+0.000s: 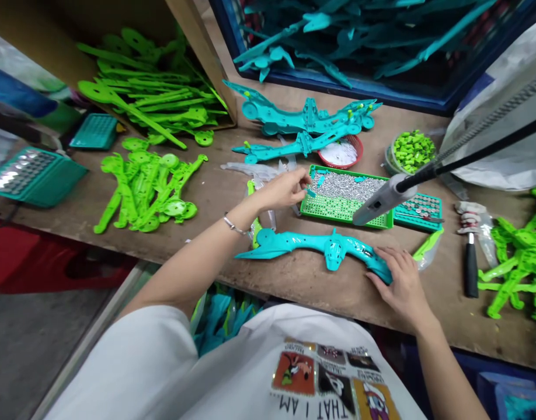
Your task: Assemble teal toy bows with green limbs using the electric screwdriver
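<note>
My left hand [293, 188] is at the left end of a green tray [388, 221], its fingertips pinched together. What lies between them is too small to make out; a small teal piece [311, 193] shows right by the fingertips. Silvery screws [347, 185] and a few teal bits fill the tray's far half. In front of me a teal bow-shaped plastic part [289, 242] lies along the table edge. My right hand [400, 279] grips its right end, thumb on the near side, fingers over the top. An electric screwdriver [377, 205] hangs over the tray, held by neither hand.
Two teal assemblies [289, 116] lie behind the tray, near a red basket [359, 153] of white pieces. Lime-green parts are piled left [141, 186] and right [526, 251]. A black-handled hammer [470, 265] lies right. A blue crate [382, 96] stands at the back.
</note>
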`<state>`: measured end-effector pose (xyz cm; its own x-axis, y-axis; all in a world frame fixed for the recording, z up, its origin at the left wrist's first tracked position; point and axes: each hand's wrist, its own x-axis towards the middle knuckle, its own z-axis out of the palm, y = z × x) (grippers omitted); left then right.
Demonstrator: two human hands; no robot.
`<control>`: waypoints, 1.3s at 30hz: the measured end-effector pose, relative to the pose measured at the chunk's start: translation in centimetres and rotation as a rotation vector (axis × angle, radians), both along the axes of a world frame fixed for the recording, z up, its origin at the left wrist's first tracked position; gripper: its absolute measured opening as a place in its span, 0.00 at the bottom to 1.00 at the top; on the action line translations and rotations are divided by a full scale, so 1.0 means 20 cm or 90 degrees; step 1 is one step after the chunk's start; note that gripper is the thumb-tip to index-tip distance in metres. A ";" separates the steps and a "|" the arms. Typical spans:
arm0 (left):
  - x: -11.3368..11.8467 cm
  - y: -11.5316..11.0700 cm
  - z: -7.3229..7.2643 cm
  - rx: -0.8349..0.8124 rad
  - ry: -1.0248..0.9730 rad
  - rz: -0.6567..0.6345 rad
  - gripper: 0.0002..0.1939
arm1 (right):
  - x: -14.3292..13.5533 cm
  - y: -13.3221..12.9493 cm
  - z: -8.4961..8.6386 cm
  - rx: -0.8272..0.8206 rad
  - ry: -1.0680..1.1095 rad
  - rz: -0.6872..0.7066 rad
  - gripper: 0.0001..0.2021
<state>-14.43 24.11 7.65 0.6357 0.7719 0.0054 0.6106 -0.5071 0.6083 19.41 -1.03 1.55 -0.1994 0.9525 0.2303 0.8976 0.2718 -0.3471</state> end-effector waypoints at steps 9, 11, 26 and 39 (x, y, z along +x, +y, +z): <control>0.07 -0.73 0.04 0.131 -0.299 0.004 0.12 | -0.25 -0.04 0.29 0.042 0.364 -0.155 0.17; 0.17 -0.87 -0.02 0.129 -0.340 -0.009 0.14 | -0.33 -0.06 0.31 -0.050 0.461 -0.132 0.18; 0.49 -0.80 -0.16 0.047 -0.323 -0.166 0.07 | -0.17 -0.08 0.18 0.067 0.344 -0.172 0.06; 0.64 -0.61 -0.29 0.026 -0.242 -0.271 0.10 | -0.05 -0.03 0.06 0.066 0.228 -0.228 0.05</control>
<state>-1.69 11.84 1.83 0.8380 0.4422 0.3197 0.0887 -0.6885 0.7198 18.47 -1.60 2.79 0.2432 0.9153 0.3210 0.7702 0.0190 -0.6376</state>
